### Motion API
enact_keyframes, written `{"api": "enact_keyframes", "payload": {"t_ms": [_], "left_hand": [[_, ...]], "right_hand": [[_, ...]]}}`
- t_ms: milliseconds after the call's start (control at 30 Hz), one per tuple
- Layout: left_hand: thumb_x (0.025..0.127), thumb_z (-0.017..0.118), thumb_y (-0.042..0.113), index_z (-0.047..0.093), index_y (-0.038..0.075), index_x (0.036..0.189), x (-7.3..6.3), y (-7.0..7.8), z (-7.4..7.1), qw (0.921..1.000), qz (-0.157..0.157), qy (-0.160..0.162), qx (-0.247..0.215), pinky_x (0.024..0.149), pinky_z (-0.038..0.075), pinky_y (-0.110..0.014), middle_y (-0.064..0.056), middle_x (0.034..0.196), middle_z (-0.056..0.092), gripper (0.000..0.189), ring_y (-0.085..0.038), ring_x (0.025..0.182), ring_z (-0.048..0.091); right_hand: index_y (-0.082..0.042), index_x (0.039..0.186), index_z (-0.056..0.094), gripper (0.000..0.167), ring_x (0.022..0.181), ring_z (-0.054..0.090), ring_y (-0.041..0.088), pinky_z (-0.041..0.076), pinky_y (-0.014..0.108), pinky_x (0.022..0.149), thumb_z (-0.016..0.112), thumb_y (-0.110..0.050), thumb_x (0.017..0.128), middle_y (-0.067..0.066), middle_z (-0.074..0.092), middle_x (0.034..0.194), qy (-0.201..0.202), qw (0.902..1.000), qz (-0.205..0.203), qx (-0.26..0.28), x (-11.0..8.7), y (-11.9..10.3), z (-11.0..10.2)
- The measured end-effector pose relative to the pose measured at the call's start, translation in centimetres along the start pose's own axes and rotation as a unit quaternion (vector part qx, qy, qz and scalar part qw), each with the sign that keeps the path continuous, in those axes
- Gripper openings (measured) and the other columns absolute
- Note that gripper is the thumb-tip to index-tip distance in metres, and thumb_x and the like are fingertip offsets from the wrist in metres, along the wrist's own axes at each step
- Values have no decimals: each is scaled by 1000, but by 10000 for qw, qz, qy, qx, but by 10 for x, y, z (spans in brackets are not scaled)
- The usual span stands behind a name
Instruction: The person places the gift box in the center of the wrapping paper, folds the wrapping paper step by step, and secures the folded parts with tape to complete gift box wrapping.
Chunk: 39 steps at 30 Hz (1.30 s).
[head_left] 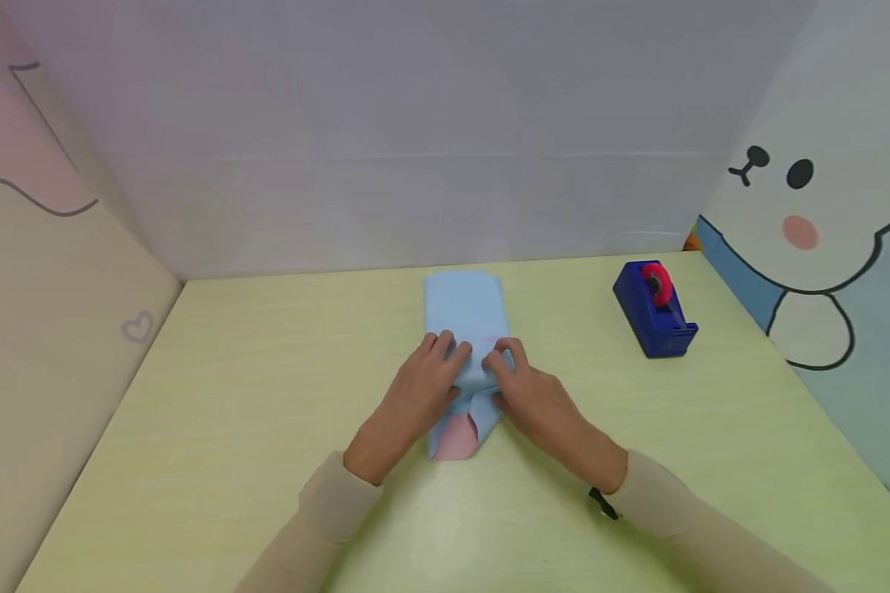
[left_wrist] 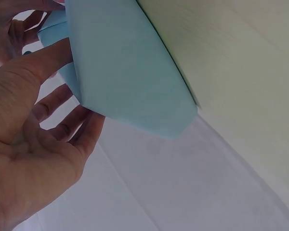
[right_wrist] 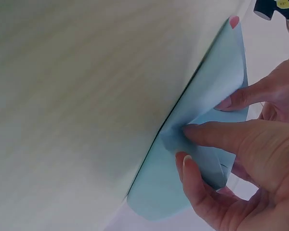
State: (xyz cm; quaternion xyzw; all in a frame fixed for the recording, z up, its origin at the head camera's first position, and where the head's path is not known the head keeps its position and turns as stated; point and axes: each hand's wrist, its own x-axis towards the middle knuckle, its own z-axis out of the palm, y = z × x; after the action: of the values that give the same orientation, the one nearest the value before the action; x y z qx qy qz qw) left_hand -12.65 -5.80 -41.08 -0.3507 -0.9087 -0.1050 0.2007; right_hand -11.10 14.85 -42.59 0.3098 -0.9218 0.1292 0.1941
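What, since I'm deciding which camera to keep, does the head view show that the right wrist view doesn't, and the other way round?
Only the head view shows the dark-blue tape dispenser with its red ring-shaped roll, and the white cartoon face printed on the wall.

Only the right wrist view shows a black device with a yellow label, cut off at the upper right corner.

Both show the light-blue folded paper sheet with some pink on it, the left hand and right hand touching it, and the pale yellow-green tabletop.

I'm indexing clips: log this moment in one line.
left hand: holds folded blue paper | right hand: likewise | tape dispenser: untouched, at right
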Motion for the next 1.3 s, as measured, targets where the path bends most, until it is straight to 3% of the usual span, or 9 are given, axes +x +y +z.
{"api": "enact_keyframes", "payload": {"t_ms": [100, 167, 300, 367, 567, 833, 967, 1300], "left_hand": [[75, 91, 10, 58, 2, 114, 0, 3, 0, 10000, -45, 3, 26, 78, 50, -35, -17, 105, 56, 52, -30, 89, 50], [77, 91, 20, 58, 2, 113, 0, 7, 0, 9998, -74, -7, 182, 77, 50, -35, -16, 103, 56, 53, -29, 89, 51], [71, 94, 44, 57, 2, 112, 1, 16, 5, 9963, -144, -52, 841, 78, 50, -33, -15, 100, 55, 70, -28, 88, 52], [66, 96, 48, 57, 3, 112, 2, 20, 9, 9928, -198, -58, 1182, 79, 49, -32, -13, 97, 55, 76, -27, 87, 51], [58, 99, 46, 57, 3, 113, 3, 27, 15, 9837, -315, -65, 1772, 81, 46, -32, -11, 95, 54, 81, -26, 89, 51], [71, 88, 38, 53, 0, 118, 7, 31, 12, 9835, -452, -436, 1697, 82, 45, -33, -14, 100, 51, 70, -28, 91, 48], [64, 82, 31, 53, 1, 118, 12, 32, 12, 9799, -529, -437, 1871, 81, 45, -31, -13, 102, 51, 68, -27, 90, 48], [58, 88, 42, 50, 2, 124, 14, 35, 13, 9698, -699, -781, 2202, 84, 46, -30, -13, 108, 51, 86, -26, 94, 49]], "right_hand": [[-6, 117, 53, 48, 46, 36, 11, 33, 21, 40, 83, 0, 81, 19, 49, 126, 26, 9999, 48, -121, 0, -1, 1], [-6, 118, 53, 48, 46, 37, 11, 34, 21, 40, 82, 1, 81, 19, 49, 126, 39, 9998, 51, -168, 0, -2, 1], [-4, 120, 52, 49, 46, 38, 11, 34, 21, 39, 82, 1, 81, 19, 48, 126, 52, 9998, -3, -193, 0, -1, 1], [-4, 120, 51, 51, 46, 38, 11, 34, 20, 39, 83, -1, 81, 19, 48, 125, 10, 9999, -33, -169, 0, 0, 1], [-4, 120, 49, 56, 45, 38, 11, 35, 20, 40, 88, -5, 79, 20, 49, 124, -159, 9999, 29, 10, 3, 2, -1], [-3, 122, 51, 57, 50, 45, 16, 40, 25, 41, 88, -6, 79, 21, 48, 122, -222, 9993, 259, -147, 9, -1, 0], [-1, 124, 51, 59, 50, 45, 17, 41, 26, 41, 89, -6, 79, 21, 49, 120, -194, 9990, 252, -304, 10, -1, 0], [-1, 129, 50, 65, 55, 48, 18, 44, 26, 44, 90, -7, 78, 20, 46, 123, -373, 9987, 249, -252, 6, -2, 3]]}}
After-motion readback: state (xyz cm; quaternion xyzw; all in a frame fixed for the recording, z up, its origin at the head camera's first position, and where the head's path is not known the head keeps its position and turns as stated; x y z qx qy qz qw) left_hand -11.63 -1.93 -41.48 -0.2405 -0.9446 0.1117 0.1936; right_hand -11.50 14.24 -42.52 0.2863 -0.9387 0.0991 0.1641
